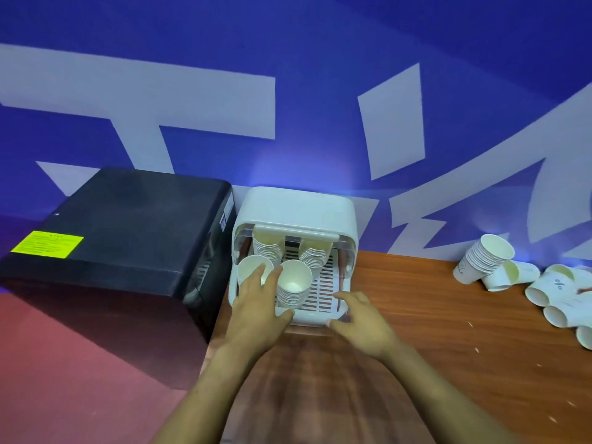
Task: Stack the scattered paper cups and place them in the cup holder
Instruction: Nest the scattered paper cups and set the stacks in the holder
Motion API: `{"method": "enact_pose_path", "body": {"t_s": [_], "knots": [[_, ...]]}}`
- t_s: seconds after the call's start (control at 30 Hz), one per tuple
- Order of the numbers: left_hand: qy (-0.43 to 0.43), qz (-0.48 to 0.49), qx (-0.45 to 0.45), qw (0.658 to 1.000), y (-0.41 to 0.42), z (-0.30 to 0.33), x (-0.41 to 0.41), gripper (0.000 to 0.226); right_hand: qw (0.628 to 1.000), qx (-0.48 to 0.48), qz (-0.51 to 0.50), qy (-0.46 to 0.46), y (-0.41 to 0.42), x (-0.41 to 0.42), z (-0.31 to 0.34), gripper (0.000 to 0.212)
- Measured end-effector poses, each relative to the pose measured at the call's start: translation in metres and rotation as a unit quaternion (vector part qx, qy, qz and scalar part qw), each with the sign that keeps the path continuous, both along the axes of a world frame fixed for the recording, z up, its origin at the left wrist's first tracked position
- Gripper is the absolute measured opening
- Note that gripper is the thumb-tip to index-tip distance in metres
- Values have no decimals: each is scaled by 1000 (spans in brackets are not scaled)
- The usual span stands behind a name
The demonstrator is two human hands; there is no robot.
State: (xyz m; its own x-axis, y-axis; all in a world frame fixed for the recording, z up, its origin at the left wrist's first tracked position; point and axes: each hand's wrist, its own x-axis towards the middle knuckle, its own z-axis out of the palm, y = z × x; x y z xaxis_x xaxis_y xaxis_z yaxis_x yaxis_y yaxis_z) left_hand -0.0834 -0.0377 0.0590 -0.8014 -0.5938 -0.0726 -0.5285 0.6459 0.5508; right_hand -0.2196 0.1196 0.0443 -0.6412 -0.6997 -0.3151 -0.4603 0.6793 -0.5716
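So the white plastic cup holder [296,213] sits at the bench's back edge, hard against a black box [121,225] on its left. Its slatted tray [323,290] is pulled out toward the person, and four stacks of paper cups stand upright in it, mouths up: two at the back under the hood [267,243] [315,253] and two at the front [253,272] [293,288].

The left hand [256,302] is right between the two front stacks, fingers fairly straight and spread, thumb against the base of the front right stack. It's touching rather than properly clasping anything, as far as I can tell. The right hand [362,318] is loosely open too, its fingertips at the tray's front right corner, holding nothing.

The bit that matters: the leftover cups [487,257] are well off toward the bench's right end, so the right hand is clearly nearer. One short stack leans there, and the loose ones [557,293] lie on their sides, long axes pointing roughly toward the front edge. They're thin, white, tapered paper with rolled rims, so easy to crush and prone to rolling on the smooth wood-grain bench [432,331].
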Motion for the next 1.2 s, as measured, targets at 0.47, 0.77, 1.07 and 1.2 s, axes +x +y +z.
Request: {"method": "enact_pose_path", "body": {"t_s": [0.47,0.77,1.07,1.2], "knots": [[-30,-144,106,983,122,-16,-52,48,994,15,-107,-11,161,-46,19,36],[-64,-137,79,985,262,-21,-123,46,994,-1,-106,-37,319,-124,-1,33],[-94,-166,148,970,403,-40,-160,49,992,38,-98,-69,441,-156,-18,31],[-99,-200,152,963,419,-44,-176,42,991,34,-118,-60,461,-165,-15,19]]}}
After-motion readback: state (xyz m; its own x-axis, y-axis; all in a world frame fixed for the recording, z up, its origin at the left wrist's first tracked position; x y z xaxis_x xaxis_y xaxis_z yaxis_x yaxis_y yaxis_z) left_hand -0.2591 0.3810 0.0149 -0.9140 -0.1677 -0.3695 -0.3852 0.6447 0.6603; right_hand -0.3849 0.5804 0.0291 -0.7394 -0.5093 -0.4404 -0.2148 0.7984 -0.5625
